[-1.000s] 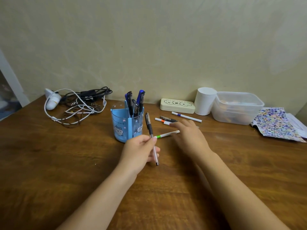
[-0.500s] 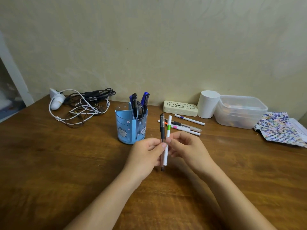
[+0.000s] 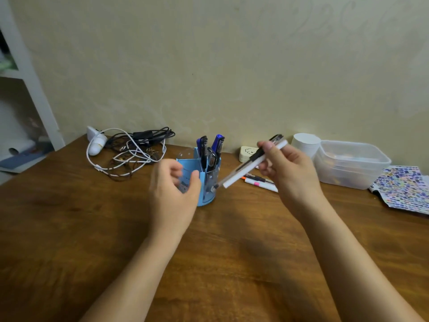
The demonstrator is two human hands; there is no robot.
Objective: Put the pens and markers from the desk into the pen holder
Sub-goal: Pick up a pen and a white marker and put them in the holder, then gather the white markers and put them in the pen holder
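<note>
A blue pen holder (image 3: 204,194) stands mid-desk with several dark and blue pens (image 3: 210,151) upright in it. My right hand (image 3: 286,168) grips a black pen and a white marker (image 3: 246,169) together, tilted, their lower tips just right of the holder. My left hand (image 3: 173,191) is curled, blurred, right in front of the holder's left side, holding nothing I can see. More markers (image 3: 260,182) lie on the desk behind my right hand.
A tangle of white and black cables (image 3: 130,154) with a white device lies at the back left. A cream case (image 3: 248,153), a white cup (image 3: 305,144), a clear plastic tub (image 3: 352,163) and a patterned booklet (image 3: 404,189) line the back right.
My left hand has let go of the black pen; my right hand now carries it with the white marker, tilted towards the holder. My left hand moved to the holder.
</note>
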